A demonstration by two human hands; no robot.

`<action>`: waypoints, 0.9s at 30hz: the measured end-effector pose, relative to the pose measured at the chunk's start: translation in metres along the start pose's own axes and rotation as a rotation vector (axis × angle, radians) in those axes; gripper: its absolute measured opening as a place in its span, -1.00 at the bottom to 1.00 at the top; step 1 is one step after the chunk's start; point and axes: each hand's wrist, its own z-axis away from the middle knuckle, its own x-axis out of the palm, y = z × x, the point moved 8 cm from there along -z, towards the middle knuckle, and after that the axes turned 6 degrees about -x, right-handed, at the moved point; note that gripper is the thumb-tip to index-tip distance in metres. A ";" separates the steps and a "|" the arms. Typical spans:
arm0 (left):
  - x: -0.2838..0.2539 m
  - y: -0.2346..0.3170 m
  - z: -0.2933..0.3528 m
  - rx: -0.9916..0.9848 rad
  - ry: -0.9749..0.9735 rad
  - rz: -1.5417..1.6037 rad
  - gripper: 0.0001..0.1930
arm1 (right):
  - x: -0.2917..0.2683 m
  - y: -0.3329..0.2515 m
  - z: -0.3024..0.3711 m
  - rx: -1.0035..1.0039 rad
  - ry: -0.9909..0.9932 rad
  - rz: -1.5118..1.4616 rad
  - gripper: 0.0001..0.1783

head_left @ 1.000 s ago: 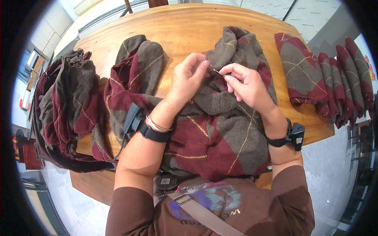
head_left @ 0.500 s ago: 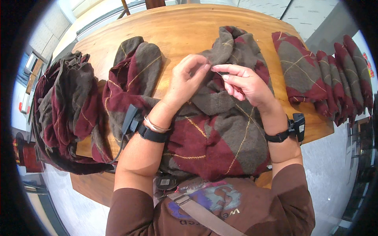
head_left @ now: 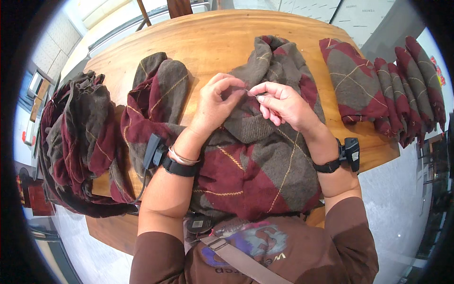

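Note:
A grey and maroon argyle sweater (head_left: 257, 175) with yellow lines is spread across the table before me, its ribbed edge folded under my hands. Over it, my left hand (head_left: 218, 100) pinches thumb and forefinger together; whatever sits at those fingertips is too small to name. Close beside it, almost touching, my right hand (head_left: 283, 105) is closed in a pinch on a thin, shiny, needle-like piece (head_left: 252, 93). The right hand's other fingers curl inward. A sleeve of the same knit (head_left: 163, 90) stretches out to the left.
Heaped at the left edge of the wooden table (head_left: 208, 28) are rumpled argyle knits (head_left: 80, 137). Several folded argyle pieces (head_left: 354, 80) stand in a row at the right edge. A chair leg (head_left: 179, 7) shows beyond the far edge.
Both hands have shifted slightly left and down in the picture, still fingertip to fingertip. The red bit that showed under my right fingers is out of sight. The whole view has moved a little.

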 end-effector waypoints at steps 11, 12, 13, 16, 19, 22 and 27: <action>0.001 -0.013 -0.001 -0.197 -0.027 -0.002 -0.86 | 0.005 -0.002 0.002 0.021 -0.042 0.031 -0.75; 0.002 -0.012 -0.001 -0.158 -0.039 0.044 -0.86 | 0.004 -0.003 0.002 0.019 -0.022 0.025 -0.76; 0.004 -0.011 0.000 -0.120 -0.052 0.090 -0.87 | 0.005 -0.003 0.002 0.020 -0.024 0.024 -0.76; 0.007 -0.020 0.000 -0.150 -0.102 0.119 -0.88 | 0.006 -0.005 0.001 -0.004 -0.031 0.011 -0.76; 0.009 -0.020 0.000 -0.162 -0.104 0.105 -0.88 | 0.006 -0.004 0.002 -0.025 -0.039 0.005 -0.78; 0.006 -0.023 0.000 -0.158 -0.072 0.108 -0.89 | 0.008 -0.008 0.003 -0.039 -0.032 -0.068 -0.79; 0.000 -0.019 0.000 -0.148 -0.030 -0.024 -0.88 | 0.010 -0.015 0.005 -0.054 -0.045 -0.024 -0.78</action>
